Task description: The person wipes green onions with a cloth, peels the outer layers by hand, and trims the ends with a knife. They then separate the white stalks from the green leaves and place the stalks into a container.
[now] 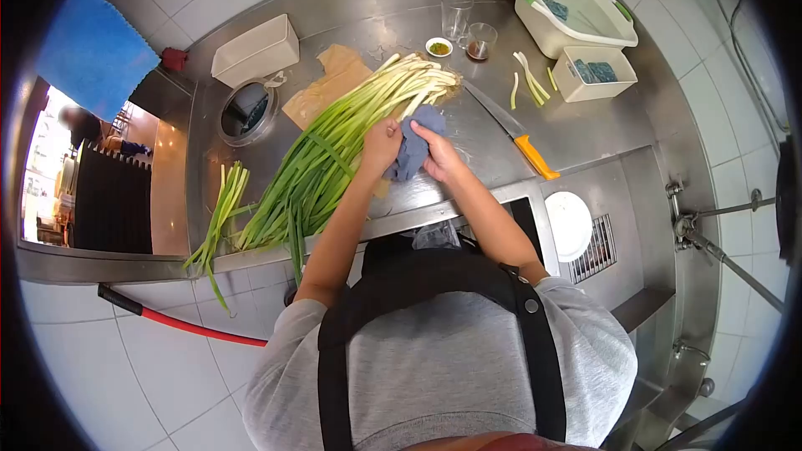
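Both hands are at a crumpled blue-grey cloth (409, 150) over the steel counter. My left hand (382, 144) is closed at the cloth's left side, beside the white stalks; what lies inside its fingers is hidden. My right hand (436, 150) grips the cloth from the right, thumb on top. A large heap of long green onions (322, 150) lies just left of the hands, roots toward the back and green leaves toward the front left. To the right, a knife with an orange handle (535, 156) rests on the counter, its blade pointing at the roots.
Brown paper (338, 71) lies partly under the heap. Behind are a small bowl (439, 48), two glasses (457, 12) and a white tub of water (576, 21). A smaller bin (595, 75), cut stalks (530, 83) and a sink with a white plate (568, 225) are right.
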The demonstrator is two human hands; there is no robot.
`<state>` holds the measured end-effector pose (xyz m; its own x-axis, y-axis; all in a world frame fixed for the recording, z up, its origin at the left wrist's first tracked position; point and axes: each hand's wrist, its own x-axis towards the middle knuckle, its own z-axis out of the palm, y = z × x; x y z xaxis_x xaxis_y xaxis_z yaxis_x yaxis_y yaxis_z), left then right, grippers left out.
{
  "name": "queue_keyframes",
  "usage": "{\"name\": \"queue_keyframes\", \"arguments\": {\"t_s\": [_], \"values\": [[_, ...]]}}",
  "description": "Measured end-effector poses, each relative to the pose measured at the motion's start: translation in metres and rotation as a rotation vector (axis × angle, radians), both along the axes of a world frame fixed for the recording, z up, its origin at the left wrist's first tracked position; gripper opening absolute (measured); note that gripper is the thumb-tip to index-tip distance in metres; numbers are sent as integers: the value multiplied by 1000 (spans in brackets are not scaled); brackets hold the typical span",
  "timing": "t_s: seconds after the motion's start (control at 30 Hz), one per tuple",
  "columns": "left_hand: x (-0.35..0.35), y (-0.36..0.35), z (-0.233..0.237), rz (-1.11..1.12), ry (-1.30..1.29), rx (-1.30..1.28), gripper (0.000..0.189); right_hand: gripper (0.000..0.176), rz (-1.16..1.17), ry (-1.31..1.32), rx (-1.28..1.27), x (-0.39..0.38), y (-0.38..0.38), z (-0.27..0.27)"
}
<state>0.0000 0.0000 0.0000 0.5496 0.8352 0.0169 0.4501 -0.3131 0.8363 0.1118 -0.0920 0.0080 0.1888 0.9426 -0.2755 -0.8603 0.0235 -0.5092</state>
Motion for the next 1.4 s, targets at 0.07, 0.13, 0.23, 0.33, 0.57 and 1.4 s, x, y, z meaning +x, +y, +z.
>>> {"name": "queue_keyframes", "arguments": {"t_s": [0.07, 0.13, 0.23, 0.33, 0.57, 1.4], "values": [[-4, -3, -12, -18, -22, 68, 19, 25, -3, -121, -153, 0, 0, -3], [-10, -16, 17, -54, -48, -127, 19, 24, -48, -134, -171, 5, 3, -6], [-25, -30, 26, -101, 16, -364, 19, 23, -148, -106, -196, 15, 2, -16], [-29, -27, 21, -69, 74, -187, 20, 22, -73, 13, -128, 12, -1, -18], [-26, -40, 9, -13, 45, 212, 14, 21, 160, 37, -155, -16, 5, -15], [-150, -57, 67, 326, -293, 20, 11, 33, 48, 167, 70, 24, 11, 39]]}}
